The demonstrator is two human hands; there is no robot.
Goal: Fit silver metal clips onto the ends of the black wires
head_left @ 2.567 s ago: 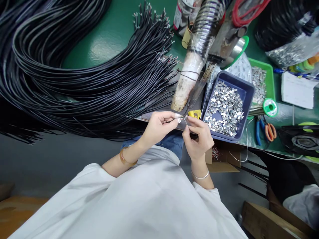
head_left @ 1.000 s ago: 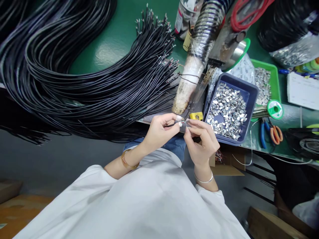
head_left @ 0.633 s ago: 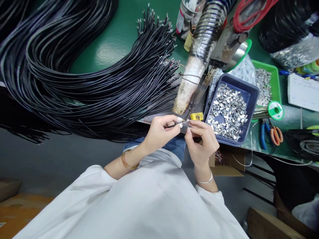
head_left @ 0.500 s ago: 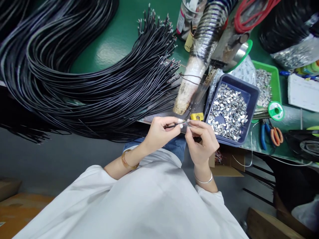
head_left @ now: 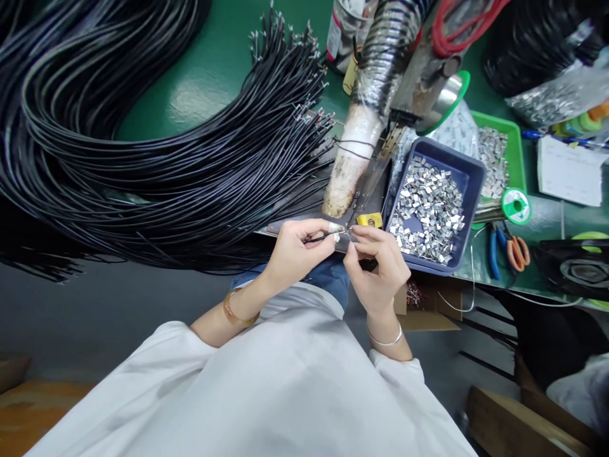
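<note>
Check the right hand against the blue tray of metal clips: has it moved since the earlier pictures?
No. The right hand keeps its place just left of the blue tray, fingertips meeting the left hand at the cable end; only the camera shifted.

Green bench point(head_left: 214, 70), grey floor point(head_left: 118, 298)

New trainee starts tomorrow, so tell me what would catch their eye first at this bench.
The huge sweep of black cables fills the left of the green bench. At the near edge, the left hand and right hand pinch a cable end together, beside a blue tray heaped with shiny metal clips.
</note>
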